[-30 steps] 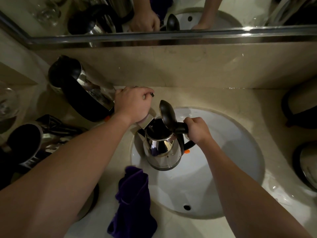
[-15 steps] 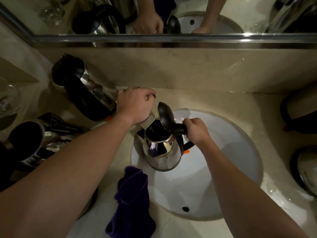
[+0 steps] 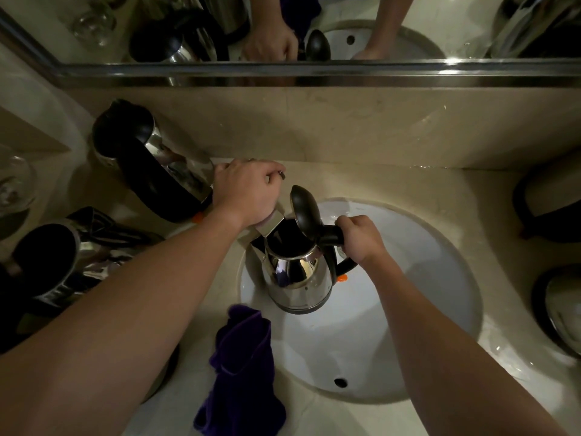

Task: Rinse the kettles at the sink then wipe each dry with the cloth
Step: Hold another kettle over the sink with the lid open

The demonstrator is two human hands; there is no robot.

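A steel kettle [image 3: 298, 275] with a black lid standing open hangs over the left side of the white sink [image 3: 424, 278]. My right hand [image 3: 361, 239] grips its black handle. My left hand [image 3: 248, 191] is curled over the faucet handle [image 3: 282, 175] just behind the kettle, and the spout [image 3: 273, 224] reaches over the kettle's open mouth. I cannot tell whether water runs. A purple cloth [image 3: 242, 366] lies crumpled on the counter at the sink's front left rim.
Another steel kettle [image 3: 157, 165] stands behind my left hand, and one more kettle [image 3: 47, 265] with cords lies at the far left. Dark round kettle parts [image 3: 553, 196] sit at the right edge. A mirror [image 3: 314, 26] runs along the back wall. A glass [image 3: 15, 184] stands far left.
Both hands and the kettle stay in nearly the same place; the view has only shifted slightly.
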